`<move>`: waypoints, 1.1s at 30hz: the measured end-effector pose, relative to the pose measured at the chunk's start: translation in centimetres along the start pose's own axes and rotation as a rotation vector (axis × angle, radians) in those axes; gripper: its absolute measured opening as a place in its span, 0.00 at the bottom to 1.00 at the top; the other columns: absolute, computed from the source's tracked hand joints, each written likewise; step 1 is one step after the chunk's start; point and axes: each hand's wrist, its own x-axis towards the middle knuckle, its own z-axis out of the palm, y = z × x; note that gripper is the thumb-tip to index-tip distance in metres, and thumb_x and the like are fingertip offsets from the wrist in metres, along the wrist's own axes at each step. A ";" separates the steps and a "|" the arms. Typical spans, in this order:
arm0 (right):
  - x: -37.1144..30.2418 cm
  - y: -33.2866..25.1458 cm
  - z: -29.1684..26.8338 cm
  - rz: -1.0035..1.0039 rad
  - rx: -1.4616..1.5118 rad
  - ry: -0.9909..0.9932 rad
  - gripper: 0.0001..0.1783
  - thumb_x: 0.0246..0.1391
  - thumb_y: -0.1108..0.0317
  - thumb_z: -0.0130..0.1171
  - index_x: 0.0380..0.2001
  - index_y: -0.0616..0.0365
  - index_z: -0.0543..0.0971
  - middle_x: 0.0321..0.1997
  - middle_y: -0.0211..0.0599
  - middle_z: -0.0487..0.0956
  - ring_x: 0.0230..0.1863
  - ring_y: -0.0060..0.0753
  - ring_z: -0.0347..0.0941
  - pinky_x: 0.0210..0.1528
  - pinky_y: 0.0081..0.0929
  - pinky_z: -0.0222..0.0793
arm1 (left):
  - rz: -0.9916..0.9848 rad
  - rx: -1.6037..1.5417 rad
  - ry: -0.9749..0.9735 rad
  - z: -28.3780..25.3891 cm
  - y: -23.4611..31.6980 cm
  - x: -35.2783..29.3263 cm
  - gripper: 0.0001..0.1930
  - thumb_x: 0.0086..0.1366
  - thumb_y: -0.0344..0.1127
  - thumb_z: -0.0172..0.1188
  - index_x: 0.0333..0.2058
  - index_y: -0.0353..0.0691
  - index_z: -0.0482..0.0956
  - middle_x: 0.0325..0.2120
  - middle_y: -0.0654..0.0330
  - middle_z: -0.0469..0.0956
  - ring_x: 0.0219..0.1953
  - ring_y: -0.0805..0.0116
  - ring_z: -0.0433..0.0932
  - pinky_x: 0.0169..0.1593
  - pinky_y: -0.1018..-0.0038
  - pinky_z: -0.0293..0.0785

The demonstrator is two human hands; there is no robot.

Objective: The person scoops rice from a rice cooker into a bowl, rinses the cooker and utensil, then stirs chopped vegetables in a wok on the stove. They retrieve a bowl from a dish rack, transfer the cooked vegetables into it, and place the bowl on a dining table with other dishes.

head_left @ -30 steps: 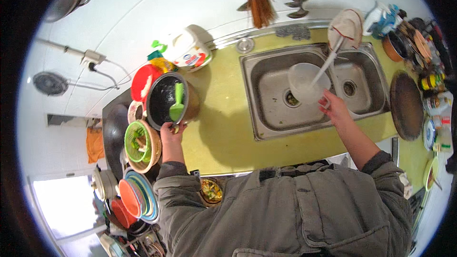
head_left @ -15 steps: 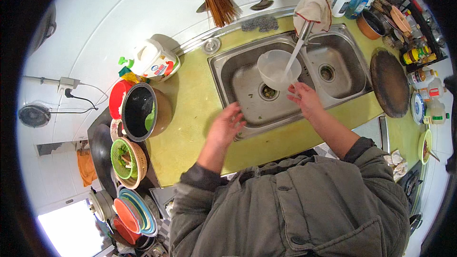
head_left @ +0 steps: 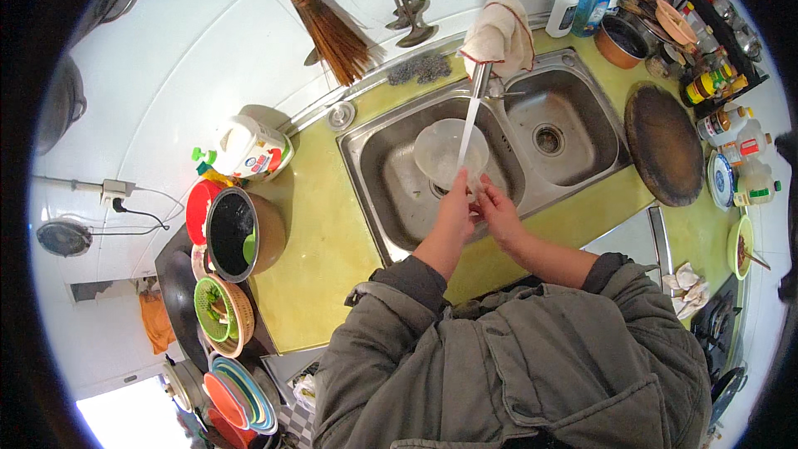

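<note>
Plastic, the bowl under the faucet seems mid-rinse, next needing steadiness, left hand and right hand half-curled, hold unclear.

A glossy yellow-green worktop curves across the view, with a double-basin steel sink set into it. Near its left end stand a brown pot with a dark inside and, just behind that, a white jug. A small round metal fitting sits at the sink's far left corner. To the sink's right lies a dark round board; behind it stand a copper-coloured pot, a white spray bottle and a blue bottle. Farther right is a pale green bowl.
</note>
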 end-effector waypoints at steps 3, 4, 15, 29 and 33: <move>0.0 0.5 -0.9 -0.066 -0.139 -0.054 0.17 0.64 0.65 0.47 0.53 0.56 0.73 0.71 0.43 0.54 0.66 0.35 0.60 0.57 0.27 0.64 | -0.034 -0.105 0.077 -0.1 -0.4 0.4 0.17 0.64 0.49 0.53 0.43 0.43 0.70 0.38 0.61 0.71 0.35 0.63 0.70 0.36 0.63 0.72; 0.0 0.4 -1.1 -0.034 -0.173 -0.062 0.17 0.63 0.66 0.48 0.54 0.55 0.73 0.71 0.43 0.54 0.65 0.35 0.61 0.57 0.28 0.64 | -0.033 -0.118 0.078 -0.2 -0.4 0.3 0.17 0.63 0.47 0.53 0.44 0.42 0.69 0.37 0.60 0.72 0.34 0.64 0.71 0.35 0.63 0.72; 0.8 -5.4 -3.8 -0.345 -1.159 -0.285 0.19 0.53 0.61 0.57 0.50 0.46 0.77 0.53 0.41 0.76 0.56 0.45 0.70 0.58 0.42 0.60 | 0.068 -0.077 0.009 -2.4 -0.6 1.8 0.13 0.64 0.39 0.47 0.44 0.40 0.69 0.40 0.58 0.73 0.41 0.61 0.73 0.47 0.54 0.73; 10.4 -11.0 -7.9 -0.376 -1.740 0.272 0.46 0.50 0.65 0.58 0.69 0.45 0.45 0.73 0.29 0.47 0.73 0.47 0.41 0.62 0.66 0.44 | 0.102 0.014 0.142 -5.1 -1.8 1.4 0.21 0.59 0.33 0.54 0.51 0.33 0.66 0.45 0.55 0.71 0.45 0.61 0.75 0.44 0.55 0.73; 10.9 -10.9 -8.1 -0.339 -1.754 0.244 0.46 0.51 0.64 0.58 0.69 0.46 0.45 0.73 0.30 0.47 0.73 0.46 0.40 0.61 0.66 0.43 | 0.097 0.048 0.146 -5.5 -2.0 1.2 0.20 0.58 0.33 0.54 0.49 0.32 0.68 0.44 0.56 0.73 0.45 0.60 0.76 0.43 0.56 0.75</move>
